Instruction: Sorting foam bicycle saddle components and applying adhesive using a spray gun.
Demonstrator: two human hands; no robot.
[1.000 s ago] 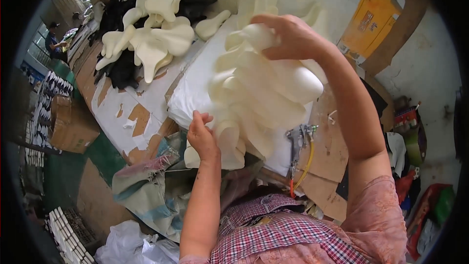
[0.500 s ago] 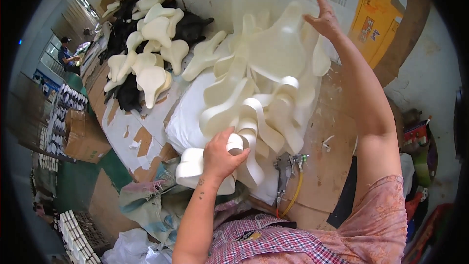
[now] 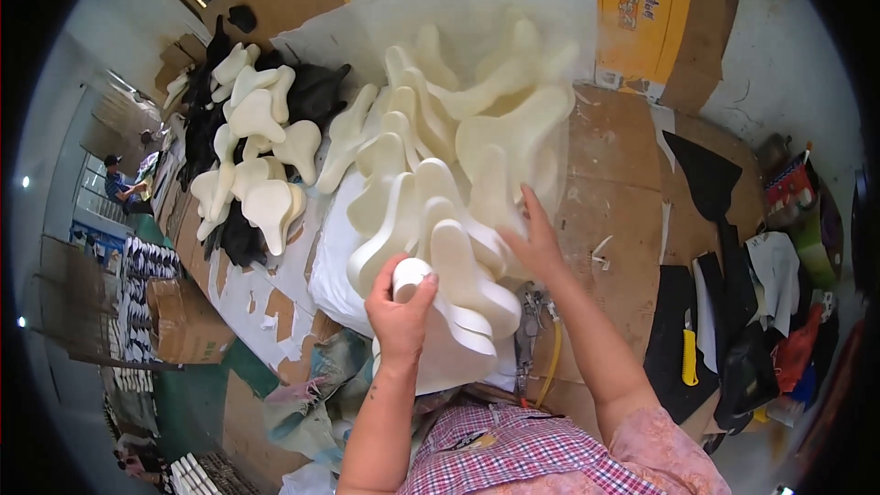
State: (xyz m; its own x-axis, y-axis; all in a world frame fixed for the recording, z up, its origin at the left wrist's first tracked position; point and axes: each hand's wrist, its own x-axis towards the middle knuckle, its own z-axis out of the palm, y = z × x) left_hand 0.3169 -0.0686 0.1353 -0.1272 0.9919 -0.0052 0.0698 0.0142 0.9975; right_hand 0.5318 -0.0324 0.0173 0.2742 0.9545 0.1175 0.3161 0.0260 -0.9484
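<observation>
Cream foam saddle pads (image 3: 449, 247) lie heaped in front of me, their rounded noses pointing in different directions. My left hand (image 3: 400, 316) is closed round the pale nose of a saddle pad (image 3: 412, 277) at the near left of the heap. At the heap's right side, my right hand (image 3: 539, 240) has thumb and fingers apart, beside the pads and seemingly touching them. A translucent plastic bag (image 3: 302, 41) stands up behind the pads, and some at the back show hazily through it.
More foam pads (image 3: 257, 119) and black saddle covers (image 3: 316, 96) are piled at left. An air gun (image 3: 527, 330) with a yellow hose lies near my waist. A yellow-handled cutter (image 3: 689, 357) rests on black material at right. Another person (image 3: 119, 185) is far left.
My right hand has come down from the bag's far right rim to the heap's near right side. My left hand stays at a pad's nose. The view has shifted, showing more at right.
</observation>
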